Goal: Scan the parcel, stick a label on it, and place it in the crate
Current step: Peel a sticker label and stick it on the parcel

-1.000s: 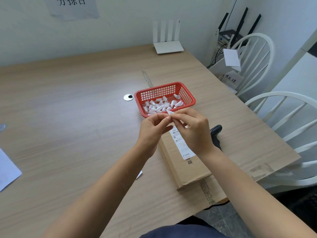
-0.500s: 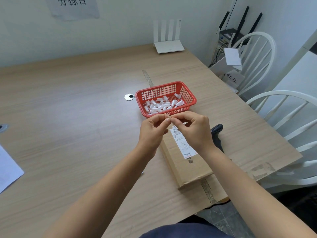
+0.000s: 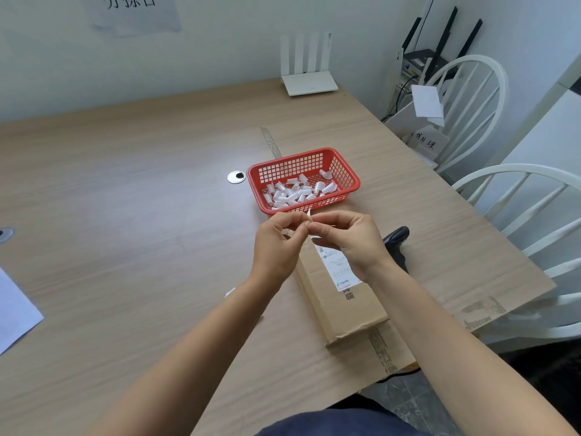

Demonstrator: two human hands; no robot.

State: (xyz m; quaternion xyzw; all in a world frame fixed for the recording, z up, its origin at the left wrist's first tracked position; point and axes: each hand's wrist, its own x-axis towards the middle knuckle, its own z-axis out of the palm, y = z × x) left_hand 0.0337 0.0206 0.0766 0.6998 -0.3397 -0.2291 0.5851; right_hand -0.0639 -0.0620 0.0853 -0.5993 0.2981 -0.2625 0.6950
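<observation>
Presently the small label (image 3: 309, 215) sits pinched between the fingertips of the left hand (image 3: 278, 243) and right hand (image 3: 347, 239), just above the parcel (image 3: 342, 297) lying near the table edge, and its sticky side could fold onto itself if peeled carelessly.

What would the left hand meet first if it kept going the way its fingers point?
The right hand: the left hand points rightward, both pinching a small label. Beyond lies the basket, though depth is unclear.
</observation>
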